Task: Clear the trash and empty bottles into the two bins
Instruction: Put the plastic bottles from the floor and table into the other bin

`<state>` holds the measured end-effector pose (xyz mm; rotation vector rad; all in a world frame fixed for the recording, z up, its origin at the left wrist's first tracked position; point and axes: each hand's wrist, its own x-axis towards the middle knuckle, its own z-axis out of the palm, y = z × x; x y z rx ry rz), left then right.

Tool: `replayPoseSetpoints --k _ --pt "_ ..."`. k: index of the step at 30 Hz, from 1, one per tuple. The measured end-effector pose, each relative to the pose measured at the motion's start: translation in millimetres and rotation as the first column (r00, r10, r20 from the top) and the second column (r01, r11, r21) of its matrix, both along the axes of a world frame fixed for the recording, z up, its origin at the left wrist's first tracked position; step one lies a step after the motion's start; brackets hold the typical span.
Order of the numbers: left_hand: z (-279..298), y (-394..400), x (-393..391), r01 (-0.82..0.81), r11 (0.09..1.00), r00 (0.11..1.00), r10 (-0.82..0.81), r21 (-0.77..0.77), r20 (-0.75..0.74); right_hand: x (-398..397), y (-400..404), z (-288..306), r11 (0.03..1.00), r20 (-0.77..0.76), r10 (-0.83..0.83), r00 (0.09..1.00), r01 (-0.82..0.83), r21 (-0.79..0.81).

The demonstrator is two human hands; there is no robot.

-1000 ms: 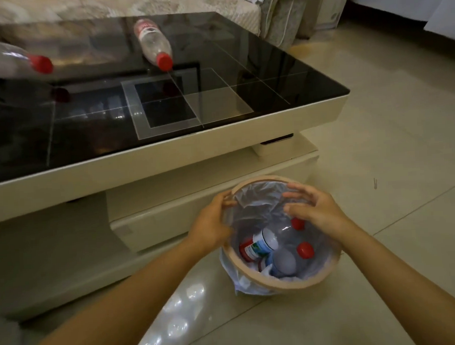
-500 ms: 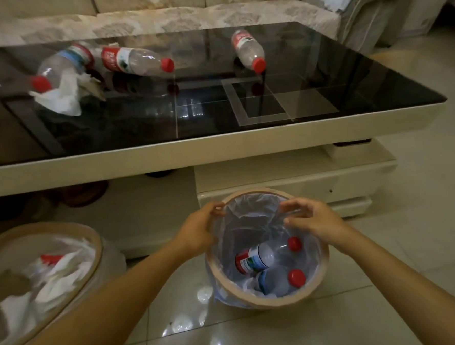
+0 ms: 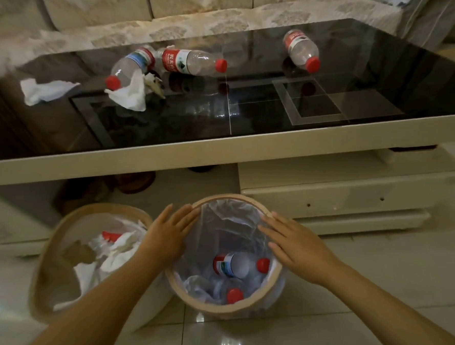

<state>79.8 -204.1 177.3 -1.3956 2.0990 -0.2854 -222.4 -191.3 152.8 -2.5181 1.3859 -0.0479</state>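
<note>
No wording can be read with certainty. The clear plastic bottle with the red-and-white label (image 3: 191,61), lying mid-surface, carries white characters on the red band, too small to make out. The labels on the blue-banded clear bottle (image 3: 129,69), the right-hand clear bottle (image 3: 301,49) and the bottle in the lined bin (image 3: 230,265) are blurred.

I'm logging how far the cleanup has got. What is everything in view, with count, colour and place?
bottles on table: three, clear with red caps, lying on the glass top.
tissues: two, white, crumpled, table's left part.
table: one, black glass top, cream frame.
bottle bin: one, tan rim, clear liner, on floor; bottles inside.
trash bin: one, tan rim, left of it; tissues inside.
sofa: one, beige, behind the table.
left hand: flat on the bottle bin's rim.
right hand: flat on the rim opposite.
</note>
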Motion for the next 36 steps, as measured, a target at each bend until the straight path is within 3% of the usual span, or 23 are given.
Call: replayPoseSetpoints --k 4,8,10,12,16,19,22,26,30,33,36 --pt "1 -1 11 -0.024 0.999 0.998 0.025 -0.025 0.062 16 -6 -4 1.000 -0.034 0.002 0.999 -0.002 0.003" --pt "2 -3 20 -0.049 0.998 0.998 0.050 -0.034 0.033 26 -14 -6 1.000 -0.057 0.007 0.998 -0.006 0.021" --pt "8 -3 17 -0.039 0.999 0.999 0.038 -0.030 -0.022 28 -16 -3 1.000 -0.081 0.011 0.997 -0.010 0.016" --pt "16 -3 9 -0.034 0.995 0.986 0.018 -0.095 -0.168 29 -16 2 1.000 -0.081 0.009 0.997 -0.007 0.018" --pt "40 0 -3 -0.014 0.938 0.870 -0.159 -0.346 -0.466 34 -17 25 0.998 0.165 -0.040 0.985 0.048 -0.048" --pt "71 1 -3 -0.011 0.876 0.777 -0.295 -0.481 -0.555 38 -24 58 0.988 0.312 0.001 0.950 0.048 -0.149" --pt "106 -1 6 -0.103 0.840 0.713 -0.311 -0.532 -0.628 43 -33 101 0.981 0.442 0.043 0.896 0.045 -0.188" --pt "137 -14 28 -0.323 0.815 0.575 -0.235 -0.481 -0.784 62 -50 150 0.995 0.691 -0.023 0.722 0.081 -0.052" --pt "155 -39 52 -0.461 0.802 0.470 -0.142 -0.380 -0.871 96 -82 182 0.993 0.780 -0.118 0.615 0.087 0.082" --pt "165 -66 71 -0.484 0.836 0.399 -0.051 -0.258 -0.916 123 -108 193 0.983 0.796 -0.181 0.577 0.078 0.167" --pt "173 -99 88 -0.506 0.856 0.255 0.033 -0.104 -0.967 150 -130 198 0.971 0.772 -0.230 0.593 0.090 0.220"
